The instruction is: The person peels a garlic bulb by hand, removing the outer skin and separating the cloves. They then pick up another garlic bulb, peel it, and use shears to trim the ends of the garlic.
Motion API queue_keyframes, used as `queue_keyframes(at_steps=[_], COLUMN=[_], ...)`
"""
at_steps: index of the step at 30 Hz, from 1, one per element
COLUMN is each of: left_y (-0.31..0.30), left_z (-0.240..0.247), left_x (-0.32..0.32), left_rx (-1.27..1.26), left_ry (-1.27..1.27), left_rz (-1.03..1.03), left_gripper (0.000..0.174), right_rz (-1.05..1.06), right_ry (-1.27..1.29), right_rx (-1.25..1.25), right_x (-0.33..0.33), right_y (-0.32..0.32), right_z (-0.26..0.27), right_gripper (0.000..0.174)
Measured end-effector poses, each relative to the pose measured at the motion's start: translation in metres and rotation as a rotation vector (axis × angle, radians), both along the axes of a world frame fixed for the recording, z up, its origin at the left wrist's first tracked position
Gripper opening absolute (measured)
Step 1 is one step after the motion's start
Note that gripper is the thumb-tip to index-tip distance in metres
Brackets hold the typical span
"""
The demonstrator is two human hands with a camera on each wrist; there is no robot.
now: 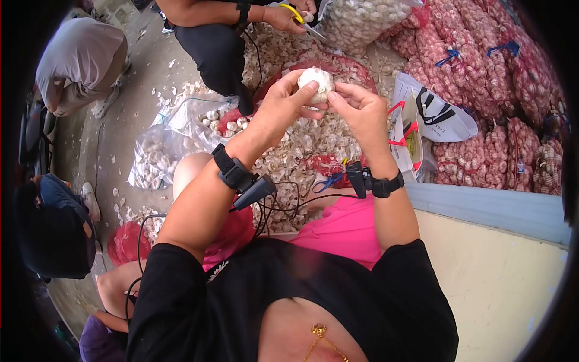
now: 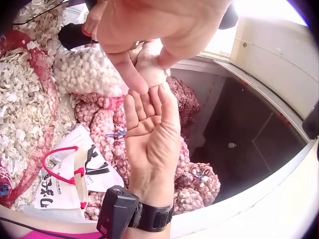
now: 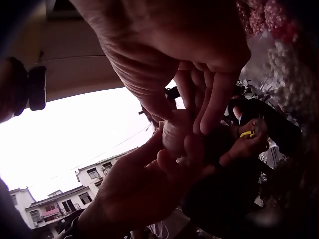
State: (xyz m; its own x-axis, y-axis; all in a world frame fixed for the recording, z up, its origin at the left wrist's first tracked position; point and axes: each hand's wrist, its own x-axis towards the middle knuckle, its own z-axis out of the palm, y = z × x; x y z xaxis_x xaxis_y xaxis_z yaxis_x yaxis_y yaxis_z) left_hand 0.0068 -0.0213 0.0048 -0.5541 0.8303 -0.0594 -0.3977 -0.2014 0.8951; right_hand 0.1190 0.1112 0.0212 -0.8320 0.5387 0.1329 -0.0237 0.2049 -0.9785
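Observation:
A white garlic bulb [image 1: 316, 83] is held up between both hands, above a heap of loose skins [image 1: 307, 145]. My left hand [image 1: 282, 107] grips it from the left, thumb across its front. From the right, my right hand [image 1: 360, 113] pinches its edge with thumb and fingertips. In the left wrist view the bulb [image 2: 151, 63] is partly covered by the left hand [image 2: 159, 22], with the right hand [image 2: 152, 144] palm up below it. The right wrist view is dark; there the bulb [image 3: 175, 133] sits between the fingers of both hands.
Red net sacks of garlic [image 1: 470, 66] and a white bag with red handles [image 1: 434, 114] stand at the right. Plastic bags of bulbs [image 1: 154, 154] lie at the left. Across the heap, another person holds yellow scissors [image 1: 294, 13]. A pale ledge [image 1: 482, 259] runs along the right.

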Motion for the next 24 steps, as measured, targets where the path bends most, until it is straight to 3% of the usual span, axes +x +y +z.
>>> queue_keyframes(at_steps=[4, 11, 13, 20, 22, 24], left_y=[-0.0042, -0.0009, -0.0021, -0.0029, -0.0040, -0.0057], left_z=[0.0011, 0.0035, 0.0070, 0.0058, 0.0060, 0.0057], left_x=[-0.0053, -0.0002, 0.0013, -0.0013, -0.0046, -0.0058], left_rx=[-0.029, -0.056, -0.163, -0.072, -0.130, -0.159], left_ry=[-0.182, -0.055, 0.113, -0.060, -0.016, -0.032], left_rz=[-0.122, 0.015, 0.074, 0.040, 0.040, 0.048], left_gripper=[0.035, 0.030, 0.031, 0.029, 0.031, 0.033], right_rz=[0.023, 0.016, 0.036, 0.006, -0.017, 0.063], right_ry=[0.012, 0.016, -0.035, -0.070, 0.110, 0.118], right_rx=[-0.190, -0.275, -0.179, -0.165, 0.005, 0.083], right_x=[0.0020, -0.0036, -0.0044, -0.0027, -0.0052, -0.0051], right_y=[0.0015, -0.0050, -0.0047, 0.0011, -0.0063, -0.0063], right_z=[0.0035, 0.0047, 0.0010, -0.0004, 0.0033, 0.0034], right_gripper=[0.024, 0.024, 0.023, 0.023, 0.021, 0.022])
